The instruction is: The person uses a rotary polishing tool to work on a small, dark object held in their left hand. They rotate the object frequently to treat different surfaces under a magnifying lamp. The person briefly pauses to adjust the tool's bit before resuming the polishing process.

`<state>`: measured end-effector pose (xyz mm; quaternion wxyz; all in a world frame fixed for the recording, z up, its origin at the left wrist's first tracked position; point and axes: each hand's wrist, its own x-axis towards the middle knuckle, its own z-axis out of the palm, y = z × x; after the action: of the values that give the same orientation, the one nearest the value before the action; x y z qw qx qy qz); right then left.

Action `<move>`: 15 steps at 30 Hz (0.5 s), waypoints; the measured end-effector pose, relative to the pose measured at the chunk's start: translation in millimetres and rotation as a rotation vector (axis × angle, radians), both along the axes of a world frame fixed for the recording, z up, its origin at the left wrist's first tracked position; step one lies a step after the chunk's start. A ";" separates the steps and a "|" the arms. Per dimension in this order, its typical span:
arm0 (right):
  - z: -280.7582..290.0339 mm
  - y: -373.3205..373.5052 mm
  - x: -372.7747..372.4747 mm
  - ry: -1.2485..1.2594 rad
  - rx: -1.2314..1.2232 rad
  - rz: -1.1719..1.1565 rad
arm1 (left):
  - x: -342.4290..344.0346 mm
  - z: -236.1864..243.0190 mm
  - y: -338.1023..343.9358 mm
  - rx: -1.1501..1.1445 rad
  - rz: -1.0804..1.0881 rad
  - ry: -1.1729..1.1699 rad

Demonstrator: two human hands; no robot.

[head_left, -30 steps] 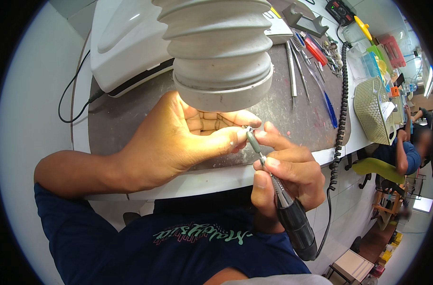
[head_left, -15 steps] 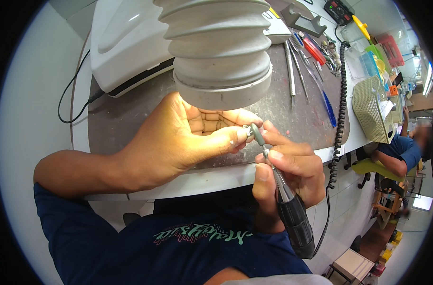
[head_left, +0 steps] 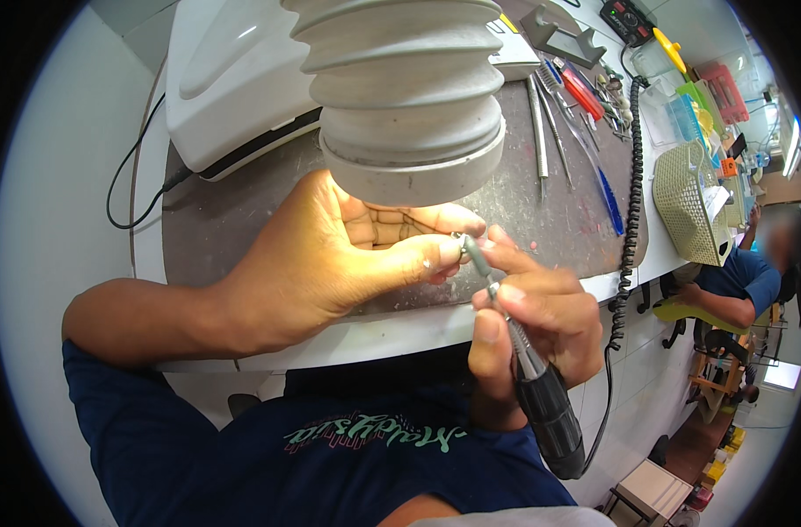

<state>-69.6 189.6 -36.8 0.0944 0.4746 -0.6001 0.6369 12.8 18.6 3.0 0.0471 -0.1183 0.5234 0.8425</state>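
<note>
Between its thumb and fingers, my left hand (head_left: pixel 365 255) pinches a small shiny metal piece (head_left: pixel 458 238), mostly covered by the fingertips. What exactly the piece is, I cannot tell. My right hand (head_left: pixel 545 312) is closed round a rotary handpiece (head_left: pixel 545 400) with a black rear body and a silver front, held like a pen. A grey-green grinding bit (head_left: pixel 478 258) sits in its tip and reaches up to the metal piece, seemingly touching it. Both hands meet just below the mouth of a ribbed white suction hose (head_left: pixel 411 162), over the near edge of the bench.
A white machine (head_left: pixel 242 79) stands at the back left with a black cable. Slim hand tools (head_left: pixel 541 132), a blue-handled brush (head_left: pixel 609 202) and a coiled black cord (head_left: pixel 633 176) lie to the right. Beyond are a mesh basket (head_left: pixel 681 206) and a seated person (head_left: pixel 739 281).
The handpiece and my right hand have shifted very slightly right and down, and the bit's angle against the metal piece has changed a little. My left hand stays nearly still.
</note>
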 end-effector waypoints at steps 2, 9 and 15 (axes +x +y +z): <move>-2.2 -2.2 3.4 -0.040 -0.030 -0.043 | 0.0 -0.6 -0.7 -0.018 0.008 -0.003; -4.6 0.2 3.1 -0.046 -0.069 -0.010 | -0.5 -0.6 1.7 -0.033 0.083 0.005; -2.5 -0.5 3.9 -0.008 -0.022 -0.015 | 1.0 -3.9 -0.2 -0.080 0.078 0.021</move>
<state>-65.6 189.1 -39.3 0.1020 0.4666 -0.5969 0.6446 13.8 18.4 -0.9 0.0040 -0.1317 0.5523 0.8232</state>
